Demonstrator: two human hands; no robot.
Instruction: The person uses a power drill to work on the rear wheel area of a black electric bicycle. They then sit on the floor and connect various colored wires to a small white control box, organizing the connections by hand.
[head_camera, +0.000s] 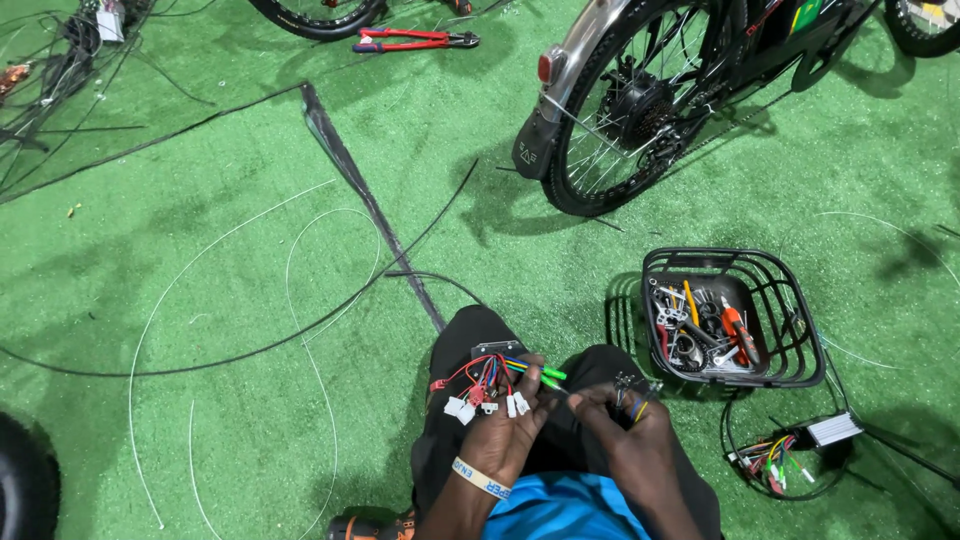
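Low in the middle of the frame, the left hand (508, 425) is closed around a bundle of thin coloured wires (492, 378) that fan out of a small grey metal controller box (497, 350) resting on the person's dark-trousered knee. The wires are red, blue, yellow and green, glossy and plastic-sheathed, and several end in little white block connectors (462, 408) dangling to the left of the fingers. Two bright green leads (545, 374) stick out to the right toward the right hand (625, 425), which is pinched shut on a small dark connector with short wires (632, 386). The two hands sit close together but do not touch.

To the right stands a black wire basket (790, 300) with curved bars, holding a jumble of steel spanners, bits and an orange-handled tool. Below it lies a second silver controller (834, 429) with its own coloured wire tail. The floor is coarse green artificial turf (230, 150), crossed by thin white and black cables. A spoked rear bicycle wheel (625, 110) fills the upper right, and red-handled cutters (415, 40) lie at the top centre.
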